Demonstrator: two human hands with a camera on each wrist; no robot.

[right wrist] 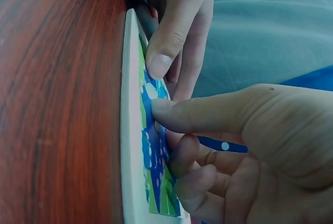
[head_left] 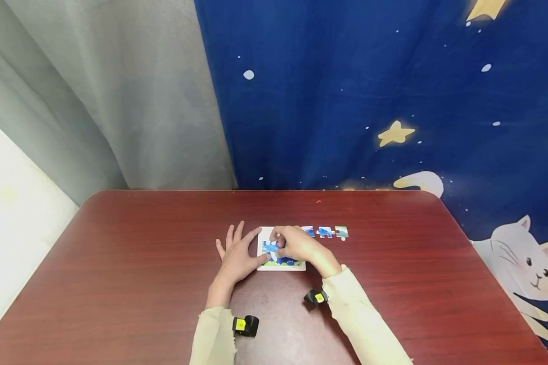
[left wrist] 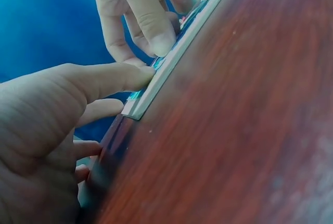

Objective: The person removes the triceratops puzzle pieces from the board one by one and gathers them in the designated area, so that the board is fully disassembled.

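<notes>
A white-rimmed jigsaw puzzle tray [head_left: 283, 269] lies on the table, its picture blue and green. My left hand [head_left: 237, 258] is at the tray's left side, fingers spread and fairly straight. Its thumb [left wrist: 125, 76] touches the picture near the lower-left part, while the index finger reaches the upper-left corner. Over the tray, my right hand [head_left: 301, 246] has curled fingers and pinches a puzzle piece against the picture. The right thumb [right wrist: 182, 113] presses on the picture's surface; the piece is mostly hidden by the fingers.
Loose puzzle pieces [head_left: 326, 232] lie in a row to the right of the tray, the first partly behind my right hand. A tiny red scrap [head_left: 318, 201] lies near the table's back edge. Curtains [head_left: 301, 101] hang behind the reddish-brown table [head_left: 141, 284].
</notes>
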